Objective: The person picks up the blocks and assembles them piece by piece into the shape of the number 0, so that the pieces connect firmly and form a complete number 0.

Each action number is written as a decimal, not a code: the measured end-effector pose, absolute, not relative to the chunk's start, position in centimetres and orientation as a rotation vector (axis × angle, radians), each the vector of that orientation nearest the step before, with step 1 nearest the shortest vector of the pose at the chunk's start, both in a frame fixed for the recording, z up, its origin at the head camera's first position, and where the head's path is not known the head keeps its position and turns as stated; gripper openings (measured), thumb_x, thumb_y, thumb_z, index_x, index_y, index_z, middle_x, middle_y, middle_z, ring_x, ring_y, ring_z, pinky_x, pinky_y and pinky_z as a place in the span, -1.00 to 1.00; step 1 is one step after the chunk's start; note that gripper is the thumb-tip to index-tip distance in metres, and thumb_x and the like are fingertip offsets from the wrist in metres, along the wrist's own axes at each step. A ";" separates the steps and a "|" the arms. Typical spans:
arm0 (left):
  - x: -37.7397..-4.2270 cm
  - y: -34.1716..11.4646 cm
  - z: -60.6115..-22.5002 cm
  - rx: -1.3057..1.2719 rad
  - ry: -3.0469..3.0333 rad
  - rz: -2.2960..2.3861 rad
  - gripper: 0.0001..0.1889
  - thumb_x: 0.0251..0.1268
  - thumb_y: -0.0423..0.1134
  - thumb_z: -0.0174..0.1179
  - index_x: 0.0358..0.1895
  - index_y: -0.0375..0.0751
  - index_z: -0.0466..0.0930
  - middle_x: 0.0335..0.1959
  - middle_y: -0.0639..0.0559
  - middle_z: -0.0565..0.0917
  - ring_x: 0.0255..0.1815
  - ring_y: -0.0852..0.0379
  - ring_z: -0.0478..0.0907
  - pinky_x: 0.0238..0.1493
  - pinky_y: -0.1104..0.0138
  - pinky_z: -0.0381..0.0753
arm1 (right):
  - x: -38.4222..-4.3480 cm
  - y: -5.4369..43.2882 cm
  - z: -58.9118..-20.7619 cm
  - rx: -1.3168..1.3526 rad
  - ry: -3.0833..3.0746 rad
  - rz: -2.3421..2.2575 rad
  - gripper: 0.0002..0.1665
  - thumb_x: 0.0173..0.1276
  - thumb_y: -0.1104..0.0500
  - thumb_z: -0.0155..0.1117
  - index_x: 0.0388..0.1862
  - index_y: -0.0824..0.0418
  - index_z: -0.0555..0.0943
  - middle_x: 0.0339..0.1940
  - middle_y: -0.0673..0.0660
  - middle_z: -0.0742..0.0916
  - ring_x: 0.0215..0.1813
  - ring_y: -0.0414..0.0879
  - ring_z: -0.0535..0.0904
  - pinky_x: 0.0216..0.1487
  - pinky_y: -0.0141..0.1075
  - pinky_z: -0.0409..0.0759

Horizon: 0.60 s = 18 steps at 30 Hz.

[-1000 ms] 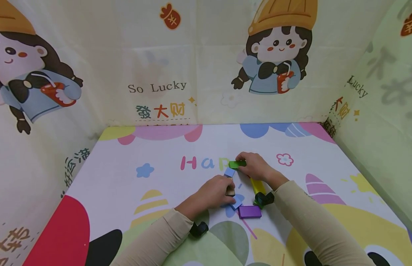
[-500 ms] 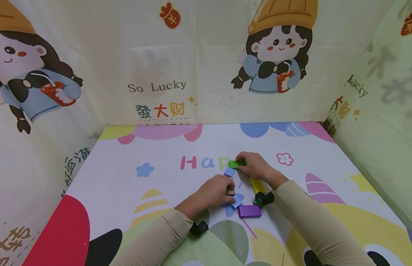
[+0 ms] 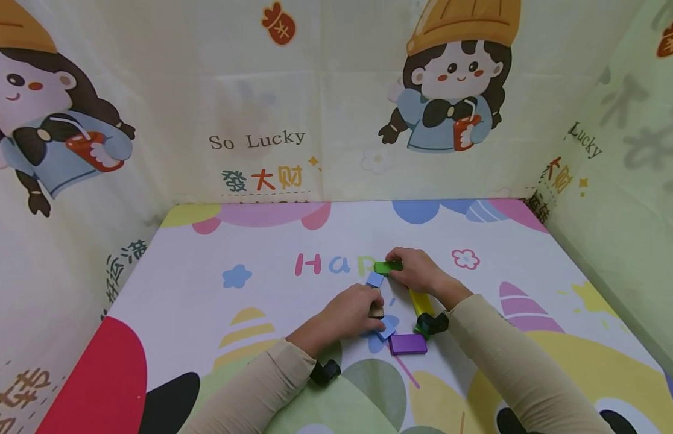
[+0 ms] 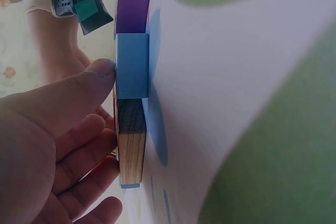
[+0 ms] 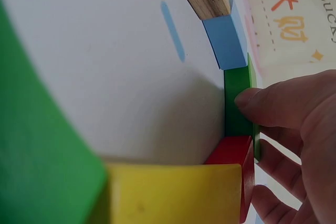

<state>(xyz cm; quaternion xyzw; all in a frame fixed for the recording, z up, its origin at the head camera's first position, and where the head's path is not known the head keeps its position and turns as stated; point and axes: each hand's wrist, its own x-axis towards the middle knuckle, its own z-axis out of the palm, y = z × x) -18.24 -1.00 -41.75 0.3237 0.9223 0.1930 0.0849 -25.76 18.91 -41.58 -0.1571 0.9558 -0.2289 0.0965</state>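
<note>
Several coloured blocks form a ring on the table. My right hand [image 3: 418, 271] pinches a green block [image 3: 388, 267] at the far side; the thumb lies on its inner face in the right wrist view. A red block [image 5: 233, 153] adjoins it there, with a yellow block [image 5: 178, 192] beside that. My left hand [image 3: 350, 316] rests at the ring's left side. In the left wrist view its thumb touches a blue block [image 4: 131, 66], while its loosely extended fingers reach the top edge of a wood-grain block [image 4: 131, 153]. Another blue block [image 5: 226, 40] sits between wood and green.
A purple block [image 3: 408, 345] lies at the ring's near side. Another green block [image 5: 47, 140] looms blurred in the right wrist view. The patterned table cloth [image 3: 271, 241] meets a printed fabric backdrop [image 3: 347, 120]. Black wrist cameras [image 3: 324, 374] hang below the sleeves.
</note>
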 end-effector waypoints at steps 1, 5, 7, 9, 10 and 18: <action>-18.2 -1.0 -41.8 0.965 2.751 0.576 -0.63 0.17 -0.02 0.47 -0.06 -0.12 0.67 -0.22 0.13 0.63 -0.12 0.18 0.49 -0.03 0.41 0.50 | -25.8 18.9 -41.6 -0.468 2.831 -0.679 -0.62 0.38 0.22 0.33 0.16 0.24 0.58 0.03 0.19 0.67 -0.02 0.08 0.51 0.12 -0.08 0.54; -18.3 -1.0 -41.8 0.974 2.755 0.581 -0.64 0.17 -0.03 0.48 -0.07 -0.12 0.67 -0.23 0.14 0.63 -0.13 0.19 0.49 -0.04 0.42 0.50 | -25.7 19.0 -41.6 -0.472 2.835 -0.682 -0.62 0.37 0.22 0.34 0.15 0.24 0.58 0.03 0.19 0.68 -0.02 0.08 0.51 0.15 -0.06 0.53; -18.3 -1.0 -41.8 0.980 2.758 0.585 -0.65 0.16 -0.03 0.48 -0.08 -0.12 0.67 -0.24 0.14 0.63 -0.14 0.19 0.50 -0.04 0.42 0.50 | -25.7 19.0 -41.6 -0.480 2.836 -0.683 -0.62 0.37 0.22 0.34 0.15 0.24 0.58 0.03 0.19 0.68 -0.02 0.08 0.52 0.13 -0.07 0.53; -18.3 -1.0 -41.8 0.982 2.757 0.588 -0.65 0.16 -0.03 0.48 -0.09 -0.12 0.67 -0.25 0.14 0.63 -0.14 0.19 0.50 -0.05 0.42 0.50 | -25.7 19.0 -41.6 -0.483 2.835 -0.684 -0.61 0.37 0.22 0.33 0.15 0.25 0.58 0.02 0.20 0.67 -0.04 0.08 0.52 0.08 -0.09 0.55; -18.2 -1.0 -41.8 0.979 2.757 0.588 -0.65 0.16 -0.03 0.48 -0.09 -0.12 0.67 -0.25 0.14 0.63 -0.14 0.19 0.49 -0.05 0.42 0.50 | -25.7 19.0 -41.6 -0.485 2.835 -0.684 -0.60 0.37 0.22 0.33 0.16 0.25 0.57 0.03 0.21 0.67 -0.04 0.09 0.52 0.08 -0.09 0.55; -18.2 -0.8 -41.6 0.935 2.752 0.551 -0.61 0.17 -0.01 0.47 -0.03 -0.12 0.67 -0.19 0.12 0.65 -0.10 0.17 0.50 -0.01 0.39 0.51 | -25.4 19.9 -41.5 -0.494 2.843 -0.761 -0.52 0.44 0.09 0.21 0.27 0.25 0.51 0.19 0.34 0.61 0.09 0.19 0.58 0.20 0.07 0.50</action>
